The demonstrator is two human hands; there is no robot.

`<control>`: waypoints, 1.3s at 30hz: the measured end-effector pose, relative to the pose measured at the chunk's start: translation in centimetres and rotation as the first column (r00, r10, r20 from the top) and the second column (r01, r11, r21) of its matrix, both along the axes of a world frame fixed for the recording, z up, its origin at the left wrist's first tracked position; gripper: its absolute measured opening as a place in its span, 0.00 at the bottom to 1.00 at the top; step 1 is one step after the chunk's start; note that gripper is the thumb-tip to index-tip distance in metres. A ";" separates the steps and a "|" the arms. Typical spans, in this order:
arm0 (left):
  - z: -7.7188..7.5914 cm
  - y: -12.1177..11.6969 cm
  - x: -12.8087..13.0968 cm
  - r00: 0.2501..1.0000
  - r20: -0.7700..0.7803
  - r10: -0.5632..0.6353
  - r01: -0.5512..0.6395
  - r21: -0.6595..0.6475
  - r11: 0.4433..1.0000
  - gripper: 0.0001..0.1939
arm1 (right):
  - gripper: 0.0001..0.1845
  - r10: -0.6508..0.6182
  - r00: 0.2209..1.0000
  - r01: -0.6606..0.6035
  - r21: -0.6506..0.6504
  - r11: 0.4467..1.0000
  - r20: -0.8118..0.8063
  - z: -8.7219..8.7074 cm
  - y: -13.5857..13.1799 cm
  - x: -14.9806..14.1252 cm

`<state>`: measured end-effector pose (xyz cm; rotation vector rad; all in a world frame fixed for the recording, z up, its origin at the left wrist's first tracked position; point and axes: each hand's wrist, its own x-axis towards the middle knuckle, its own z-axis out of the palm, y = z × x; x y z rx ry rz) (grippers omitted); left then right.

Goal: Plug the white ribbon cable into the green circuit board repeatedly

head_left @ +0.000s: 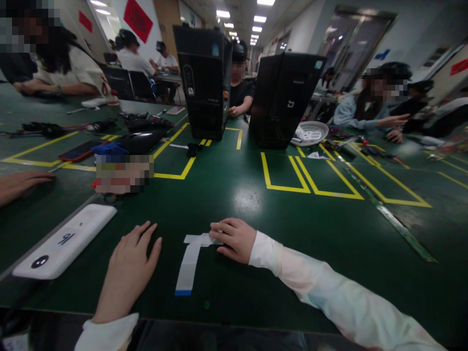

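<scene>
A white flat ribbon cable (189, 268) with a blue end lies folded in an L shape on the green table. My right hand (236, 240) is over its far right end, fingers bent and closed on it; a small pale piece shows at the fingertips. What lies beneath those fingers is partly hidden. Left of the cable, my left hand (131, 270) rests on the table, palm down, fingers apart and holding nothing. It does not touch the cable. A long white device (68, 241) with a dark round spot and a marked label lies farther left.
Two black computer towers (201, 83) (287, 100) stand at the back. Yellow tape (314, 195) marks rectangles on the table. Cables (47, 129), a phone (82, 150) and a white basket (310, 132) lie around. Another person's hand (25, 185) rests at the left edge; other people sit beyond.
</scene>
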<state>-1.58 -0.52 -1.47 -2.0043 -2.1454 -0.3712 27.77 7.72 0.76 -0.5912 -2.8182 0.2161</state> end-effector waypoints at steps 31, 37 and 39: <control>-0.1 0.2 -0.3 1.000 0.024 -0.001 0.001 -0.006 1.000 0.33 | 0.30 -0.430 0.887 0.454 0.143 0.879 -0.170 -1.8 5.6 8.2; -0.4 0.3 -0.2 1.000 0.018 -0.012 0.012 0.042 0.999 0.34 | 0.34 -0.990 0.107 0.993 0.059 0.102 -0.090 -1.8 9.9 21.4; -0.5 0.3 -0.2 1.000 0.016 -0.006 0.006 0.030 1.000 0.34 | 0.35 -0.993 -0.077 0.996 0.028 -0.080 -0.091 -1.4 9.2 25.4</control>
